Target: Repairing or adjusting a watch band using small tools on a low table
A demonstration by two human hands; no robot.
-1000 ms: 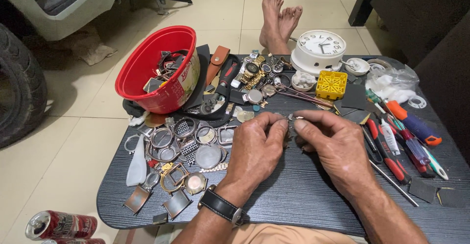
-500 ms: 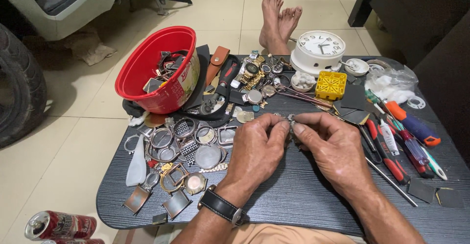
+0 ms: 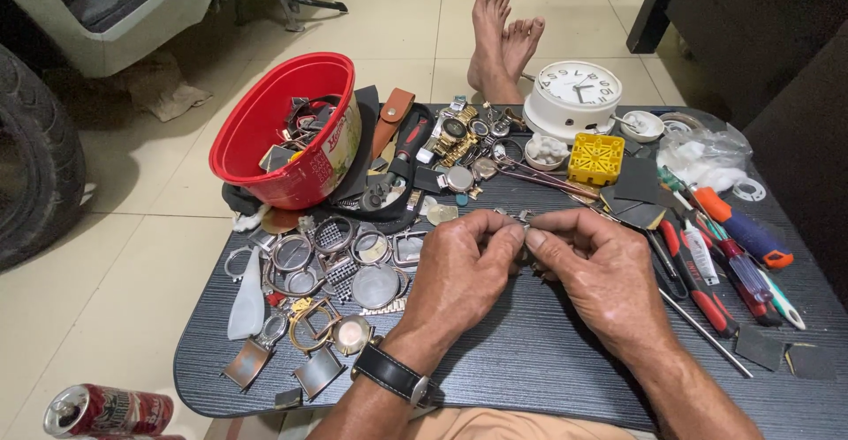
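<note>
My left hand and my right hand meet fingertip to fingertip over the middle of a low dark table. Between the fingertips both hands pinch a small metal watch part; most of it is hidden by my fingers. A black strap watch sits on my left wrist. To the left of my left hand lies a heap of watch cases and bezels.
A red tub of watch parts leans at the table's back left. A white clock, a yellow holder block, screwdrivers and pliers lie at the right. Bare feet rest beyond the table; a can lies on the floor, and a tyre stands at left.
Both hands stay together over the table's middle with the small part; the fingers shift only slightly. Nothing else has moved.
</note>
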